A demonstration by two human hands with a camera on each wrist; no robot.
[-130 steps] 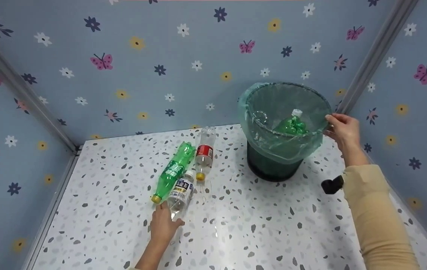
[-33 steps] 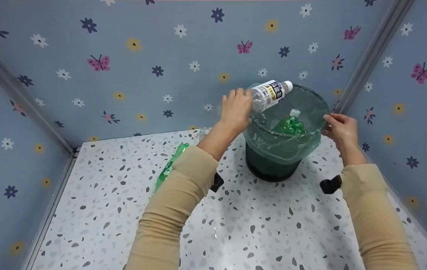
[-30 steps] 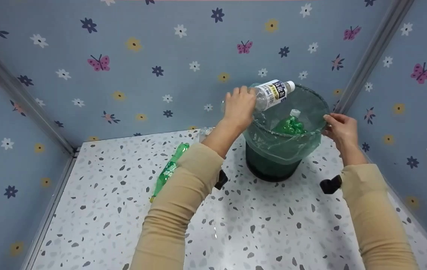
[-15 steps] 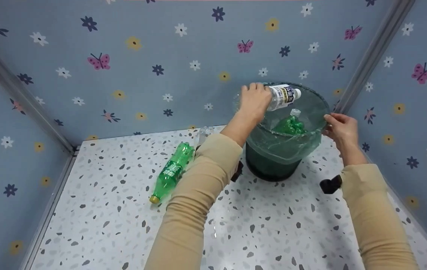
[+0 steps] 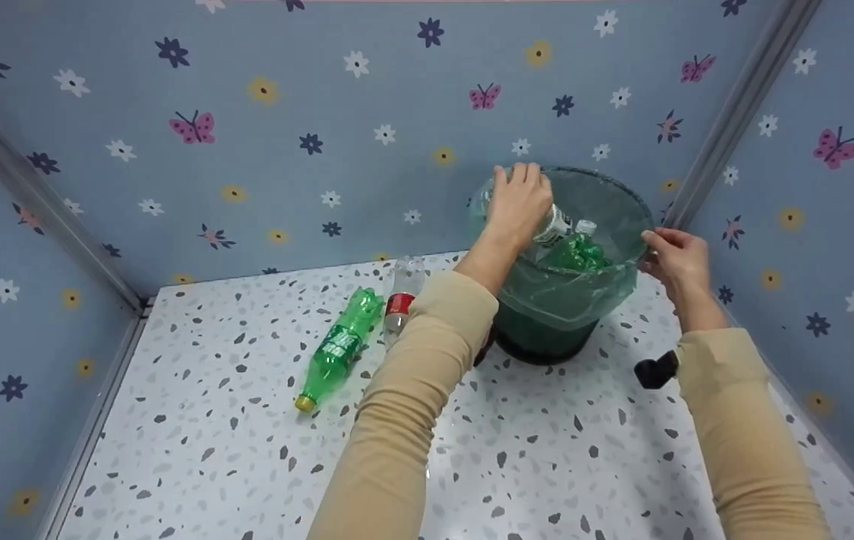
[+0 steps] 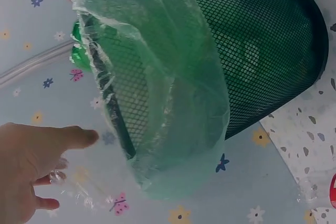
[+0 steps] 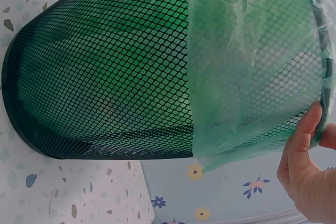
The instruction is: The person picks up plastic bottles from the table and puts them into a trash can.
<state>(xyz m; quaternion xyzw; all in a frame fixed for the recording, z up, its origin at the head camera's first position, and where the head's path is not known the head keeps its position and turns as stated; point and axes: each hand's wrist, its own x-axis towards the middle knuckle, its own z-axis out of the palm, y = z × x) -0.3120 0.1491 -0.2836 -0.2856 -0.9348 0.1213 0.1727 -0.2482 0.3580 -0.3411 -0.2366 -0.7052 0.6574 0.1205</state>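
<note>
My left hand is over the left side of the bin's opening, its fingers round the base end of a clear plastic bottle. The bottle's white label slants down into the bin, and its cap end is hidden. In the left wrist view the thumb points straight and clear plastic shows by the fingertips. My right hand pinches the bin's right rim with its green liner. Inside the bin, a crumpled green bottle with a white cap shows.
A green bottle with a yellow cap lies on the speckled white surface, left of my left sleeve. Beside it lies a clear bottle with a red label, partly covered by that sleeve. A flower-patterned wall stands close behind the bin.
My left hand has carried the clear bottle from the surface to the bin, then a little further right. Its cap end has tipped down inside. My right hand keeps its place on the rim.
</note>
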